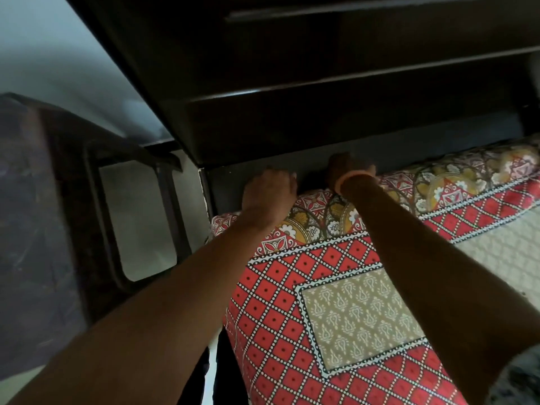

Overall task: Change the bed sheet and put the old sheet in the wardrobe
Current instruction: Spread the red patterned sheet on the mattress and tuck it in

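Observation:
A patterned bed sheet (292, 302) in red diamonds, with beige panels and a yellow floral border, covers the mattress. My left hand (268, 191) rests at the sheet's far edge, against the dark headboard (321, 118), its fingers curled down into the gap. My right hand (347, 168), with an orange bangle on the wrist, reaches into the same gap just to the right. The fingers of both hands are hidden behind the mattress edge, so what they hold cannot be seen.
A dark wooden piece of furniture (38, 214) with a curved frame stands on the left beside the bed. A pale wall (58, 54) rises behind it. A narrow strip of light floor (209, 384) shows between furniture and bed.

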{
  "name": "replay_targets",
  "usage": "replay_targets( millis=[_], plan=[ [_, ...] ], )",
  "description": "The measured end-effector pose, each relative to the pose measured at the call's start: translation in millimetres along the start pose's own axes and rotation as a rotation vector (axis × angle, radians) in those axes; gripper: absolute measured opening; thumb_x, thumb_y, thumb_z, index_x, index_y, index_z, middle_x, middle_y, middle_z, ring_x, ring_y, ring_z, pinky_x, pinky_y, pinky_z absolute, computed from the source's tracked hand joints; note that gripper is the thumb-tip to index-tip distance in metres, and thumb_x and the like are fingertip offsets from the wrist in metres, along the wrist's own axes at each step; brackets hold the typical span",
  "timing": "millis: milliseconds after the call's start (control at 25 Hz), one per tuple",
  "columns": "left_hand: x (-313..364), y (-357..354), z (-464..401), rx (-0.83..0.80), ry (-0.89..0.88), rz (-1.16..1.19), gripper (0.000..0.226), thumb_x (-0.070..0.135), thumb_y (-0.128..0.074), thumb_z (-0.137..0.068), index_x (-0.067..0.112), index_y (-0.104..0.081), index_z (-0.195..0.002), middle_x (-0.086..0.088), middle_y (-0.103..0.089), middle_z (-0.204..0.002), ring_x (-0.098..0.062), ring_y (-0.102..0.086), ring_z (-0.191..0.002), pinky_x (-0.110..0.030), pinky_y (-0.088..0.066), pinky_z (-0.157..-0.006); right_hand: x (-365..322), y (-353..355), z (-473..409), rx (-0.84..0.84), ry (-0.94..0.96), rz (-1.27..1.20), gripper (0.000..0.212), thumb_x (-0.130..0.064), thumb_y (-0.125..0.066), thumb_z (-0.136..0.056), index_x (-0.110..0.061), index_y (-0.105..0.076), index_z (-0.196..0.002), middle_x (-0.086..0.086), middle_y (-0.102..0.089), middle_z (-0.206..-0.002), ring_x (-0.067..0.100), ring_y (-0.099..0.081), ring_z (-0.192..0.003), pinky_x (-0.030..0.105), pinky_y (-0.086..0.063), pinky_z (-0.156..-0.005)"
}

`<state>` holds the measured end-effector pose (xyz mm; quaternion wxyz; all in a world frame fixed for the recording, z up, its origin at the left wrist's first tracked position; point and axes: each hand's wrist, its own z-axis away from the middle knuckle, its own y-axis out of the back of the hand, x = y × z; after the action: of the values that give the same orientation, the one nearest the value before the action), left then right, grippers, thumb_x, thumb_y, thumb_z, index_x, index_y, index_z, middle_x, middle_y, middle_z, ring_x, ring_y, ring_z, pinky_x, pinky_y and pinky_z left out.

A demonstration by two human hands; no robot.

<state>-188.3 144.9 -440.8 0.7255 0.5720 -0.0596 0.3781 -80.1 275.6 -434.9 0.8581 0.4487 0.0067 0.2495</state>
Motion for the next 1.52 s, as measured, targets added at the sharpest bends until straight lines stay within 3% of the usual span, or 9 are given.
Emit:
replay_targets(
  millis=[120,240,320,480,680,880,1040,1320,1520],
  plan=[
    [11.8,-10.0,54.9,0.154,-0.192,-0.235,0.049,0.039,-0.024,-0.103,0.01,-0.055,-0.127,-0.013,-0.056,-0.124,-0.028,-0.057,-0.11,-0.04,-0.049,-0.09,5.7,-26.5,56.5,0.428,0.143,-0.139,0.036,-0.032,-0.042,-0.097,-0.009,-0.059,-0.118,0.018,-0.063,-0.12,0.034,-0.058,-0.115,0.05,-0.043,-0.101],
    [24.7,-36.3,147.1,0.04,-0.419,-0.346,0.071,0.048,-0.025,-0.101,0.004,-0.016,-0.155,-0.024,-0.011,-0.161,-0.041,-0.009,-0.15,-0.056,-0.016,-0.119,14.3,-92.0,166.3,0.487,-0.041,-0.391,0.059,-0.041,-0.023,-0.102,-0.009,-0.024,-0.152,0.014,-0.02,-0.16,0.03,-0.016,-0.149,0.05,-0.014,-0.12],
    [24.5,-57.1,209.9,-0.037,-0.576,-0.365,0.074,0.053,-0.028,-0.1,0.007,-0.016,-0.156,-0.023,-0.005,-0.162,-0.041,0.002,-0.15,-0.06,-0.013,-0.118,22.9,-150.3,238.7,0.432,-0.226,-0.526,0.067,-0.048,-0.021,-0.101,-0.011,-0.007,-0.156,0.009,-0.003,-0.163,0.026,-0.002,-0.151,0.05,-0.008,-0.121],
    [12.5,-91.5,303.9,-0.134,-0.672,-0.37,0.076,0.057,-0.037,-0.095,0.013,-0.025,-0.155,-0.021,-0.012,-0.162,-0.041,-0.004,-0.15,-0.062,-0.015,-0.116,29.1,-263.6,382.7,0.335,-0.487,-0.581,0.074,-0.057,-0.014,-0.098,-0.013,-0.005,-0.156,0.009,0.0,-0.163,0.026,-0.003,-0.151,0.052,-0.01,-0.12],
    [7.2,-131.3,417.8,-0.283,-0.824,-0.519,0.082,0.056,-0.039,-0.092,0.007,-0.021,-0.155,-0.029,-0.008,-0.16,-0.052,-0.001,-0.146,-0.069,-0.012,-0.113,17.4,-368.0,546.7,0.153,-0.724,-0.686,0.08,-0.066,-0.01,-0.094,-0.016,-0.014,-0.155,0.012,-0.018,-0.161,0.031,-0.02,-0.147,0.055,-0.018,-0.116],
    [22.2,-196.6,557.6,-0.537,-1.172,-0.558,0.09,0.047,-0.069,-0.071,0.01,-0.04,-0.148,-0.029,-0.022,-0.157,-0.057,-0.015,-0.142,-0.075,-0.02,-0.106,18.4,-477.9,693.4,0.06,-0.895,-0.763,0.088,-0.075,-0.013,-0.088,-0.019,-0.01,-0.156,0.003,-0.008,-0.163,0.029,-0.023,-0.146,0.05,-0.022,-0.113],
    [48.3,-262.4,680.0,-0.57,-1.38,-0.623,0.089,0.045,-0.064,-0.08,0.008,-0.028,-0.152,-0.027,-0.012,-0.16,-0.053,-0.01,-0.145,-0.074,-0.013,-0.109,44.3,-570.4,788.9,0.086,-1.001,-0.789,0.089,-0.076,-0.023,-0.084,-0.023,-0.014,-0.156,0.004,-0.008,-0.163,0.025,-0.015,-0.149,0.051,-0.021,-0.115],
    [125.3,-419.2,935.7,-0.635,-1.54,-0.823,0.083,0.027,-0.072,-0.075,0.005,-0.038,-0.148,-0.031,-0.029,-0.154,-0.056,-0.024,-0.14,-0.072,-0.026,-0.105,136.1,-756.9,1010.7,0.084,-1.173,-0.865,0.08,-0.07,-0.02,-0.088,-0.033,0.003,-0.155,-0.002,0.011,-0.162,0.02,0.003,-0.15,0.051,-0.013,-0.118],
    [182.2,-521.8,1081.8,-0.703,-1.699,-0.832,0.07,0.045,-0.05,-0.088,0.015,-0.037,-0.149,-0.029,-0.026,-0.155,-0.052,-0.021,-0.143,-0.072,-0.021,-0.109,208.4,-873.7,1138.1,0.068,-1.324,-0.983,0.075,-0.058,-0.033,-0.096,-0.035,0.009,-0.153,-0.005,0.018,-0.161,0.019,0.01,-0.15,0.053,-0.013,-0.119]
  ],
)
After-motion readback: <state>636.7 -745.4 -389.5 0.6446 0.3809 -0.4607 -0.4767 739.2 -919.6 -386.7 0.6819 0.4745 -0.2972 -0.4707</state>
